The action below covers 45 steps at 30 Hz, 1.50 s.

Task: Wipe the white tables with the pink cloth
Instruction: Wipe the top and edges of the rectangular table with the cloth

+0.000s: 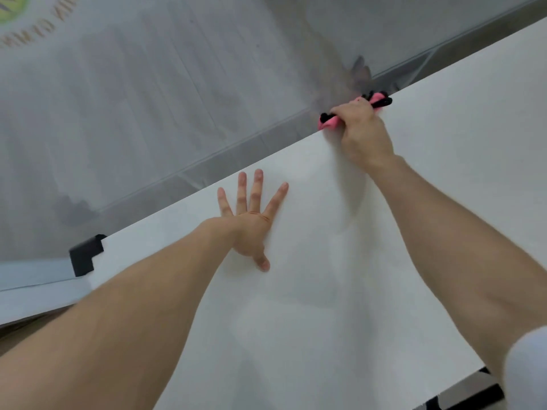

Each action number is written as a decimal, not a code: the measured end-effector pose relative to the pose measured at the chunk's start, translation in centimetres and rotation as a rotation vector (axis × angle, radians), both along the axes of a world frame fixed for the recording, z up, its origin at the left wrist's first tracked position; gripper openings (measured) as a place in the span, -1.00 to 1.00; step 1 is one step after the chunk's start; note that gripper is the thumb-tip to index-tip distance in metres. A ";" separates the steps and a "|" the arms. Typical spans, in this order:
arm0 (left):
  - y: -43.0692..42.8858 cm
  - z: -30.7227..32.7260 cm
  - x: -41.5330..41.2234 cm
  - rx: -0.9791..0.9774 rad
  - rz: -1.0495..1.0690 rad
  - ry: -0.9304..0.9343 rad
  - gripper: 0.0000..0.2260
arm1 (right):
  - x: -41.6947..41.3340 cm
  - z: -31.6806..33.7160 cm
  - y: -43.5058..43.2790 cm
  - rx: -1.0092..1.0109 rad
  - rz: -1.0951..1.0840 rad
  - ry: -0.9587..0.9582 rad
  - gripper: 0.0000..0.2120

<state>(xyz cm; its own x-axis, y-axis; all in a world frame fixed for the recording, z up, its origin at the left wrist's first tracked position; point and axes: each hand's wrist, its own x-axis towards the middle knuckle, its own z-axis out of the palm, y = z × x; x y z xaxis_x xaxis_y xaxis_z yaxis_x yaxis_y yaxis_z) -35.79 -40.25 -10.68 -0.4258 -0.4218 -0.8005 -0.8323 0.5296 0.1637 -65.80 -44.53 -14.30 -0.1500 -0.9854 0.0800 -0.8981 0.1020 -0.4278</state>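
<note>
A white table (340, 291) fills the lower right of the head view, its far edge running diagonally up to the right. My right hand (362, 133) grips a bunched pink cloth (328, 122) with black trim against that far edge. Part of the cloth sticks out on both sides of my fingers. My left hand (250, 223) lies flat on the tabletop nearer to me, fingers spread and straight, holding nothing.
A black corner cap (85, 255) marks the table's left corner. Another white surface (32, 291) adjoins on the left. Beyond the far edge stands a frosted translucent panel (148, 99) with a grey frame strip (207, 164).
</note>
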 end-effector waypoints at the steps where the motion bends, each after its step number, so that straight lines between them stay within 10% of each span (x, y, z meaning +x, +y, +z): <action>1: 0.1 0.1 0.2 -0.015 0.007 0.045 0.55 | 2.1 -0.4 0.3 -0.034 0.053 -0.030 -0.80; 4: 1.2 -0.1 2.4 -0.138 0.063 0.245 0.41 | 6.8 -0.6 1.4 -0.115 0.136 -0.091 -0.72; 8: 7.0 -0.8 10.4 -0.460 0.267 0.465 -0.25 | 16.3 -0.2 2.4 -0.095 0.181 -0.134 -0.75; 15: 14.4 2.9 21.8 -0.520 0.394 0.288 -0.61 | 36.8 0.8 3.0 0.151 0.479 -0.114 -0.65; 23: 23.2 7.5 25.3 -0.451 0.677 0.294 -0.67 | 31.9 9.7 15.1 0.085 0.376 -0.282 -0.81; 31: 38.1 13.6 18.4 -0.326 1.080 0.798 -0.48 | 27.0 16.4 41.4 0.212 0.259 -0.624 -0.80; 40: 48.5 20.5 6.7 0.027 0.871 1.105 -0.93 | 15.9 23.0 60.5 0.250 0.138 -0.700 -0.76; 45: 49.9 20.7 -3.6 -0.038 0.580 0.880 -0.87 | 5.6 24.4 65.0 0.192 0.024 -0.496 -0.78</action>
